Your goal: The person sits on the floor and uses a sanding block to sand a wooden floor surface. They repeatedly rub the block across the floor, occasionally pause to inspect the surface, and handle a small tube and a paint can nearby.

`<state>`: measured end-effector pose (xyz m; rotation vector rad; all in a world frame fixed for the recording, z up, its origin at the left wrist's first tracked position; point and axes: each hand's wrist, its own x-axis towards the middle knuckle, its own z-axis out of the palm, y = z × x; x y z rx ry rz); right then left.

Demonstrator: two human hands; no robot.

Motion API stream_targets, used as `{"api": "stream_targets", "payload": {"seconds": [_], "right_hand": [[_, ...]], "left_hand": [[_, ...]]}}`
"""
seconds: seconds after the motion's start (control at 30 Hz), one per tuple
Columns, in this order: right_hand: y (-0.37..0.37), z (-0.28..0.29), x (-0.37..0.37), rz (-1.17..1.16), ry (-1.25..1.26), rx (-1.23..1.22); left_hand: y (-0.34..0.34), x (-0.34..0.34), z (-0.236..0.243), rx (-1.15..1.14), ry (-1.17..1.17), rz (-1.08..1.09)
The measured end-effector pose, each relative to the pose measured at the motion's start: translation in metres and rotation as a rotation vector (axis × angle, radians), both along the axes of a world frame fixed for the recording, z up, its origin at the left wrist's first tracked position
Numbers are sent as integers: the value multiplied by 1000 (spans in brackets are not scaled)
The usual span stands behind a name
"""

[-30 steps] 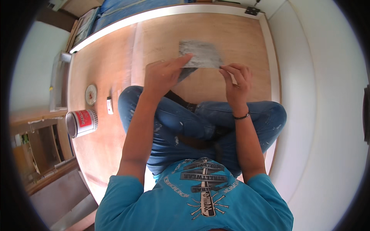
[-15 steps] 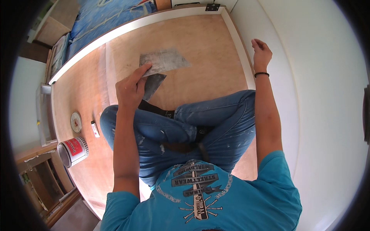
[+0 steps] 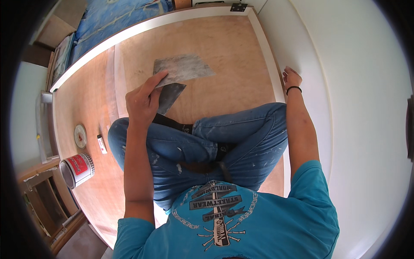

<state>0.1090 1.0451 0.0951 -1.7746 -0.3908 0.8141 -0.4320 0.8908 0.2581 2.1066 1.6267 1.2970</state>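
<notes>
My left hand (image 3: 144, 97) is closed, with the thumb pressed over a thin, flat putty spreader (image 3: 185, 68) smeared with whitish-grey filler. A second, darker sheet (image 3: 171, 96) juts out below that hand; its inner end is hidden by the palm. Over to the right, my right hand (image 3: 292, 78) has its fingers curled, beside the white raised edge (image 3: 271, 64) of the wooden panel. Whether anything is pinched in those fingers does not show. Both blades are above the brown wooden panel (image 3: 241, 47), in front of my crossed legs.
A tin with a red and white label (image 3: 78, 170) stands at the left, near a round lid (image 3: 80, 135) and a small white tube with a black cap (image 3: 101, 144). A white wall (image 3: 366, 108) rises on the right. Blue sheeting (image 3: 116, 21) lies beyond the far rim.
My right hand has come down toward me along the white edge, and its fingers are more curled. My left hand has shifted slightly left, still holding the spreader.
</notes>
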Motion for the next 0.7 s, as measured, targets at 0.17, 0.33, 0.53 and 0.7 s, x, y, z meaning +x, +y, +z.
{"api": "stream_targets", "payload": {"seconds": [0.17,0.33,0.53,0.7], "right_hand": [[0,9,-4,-63,47,-52],[0,2,3,-61,30,-48],[2,-11,7,-23,-56,-74],[8,-31,30,0,-36,-32]], "left_hand": [[1,0,0,5,-7,-14],[2,3,-3,13,-42,-29],[0,2,-2,-5,-46,-28],[0,2,-4,-19,-49,-34]]}}
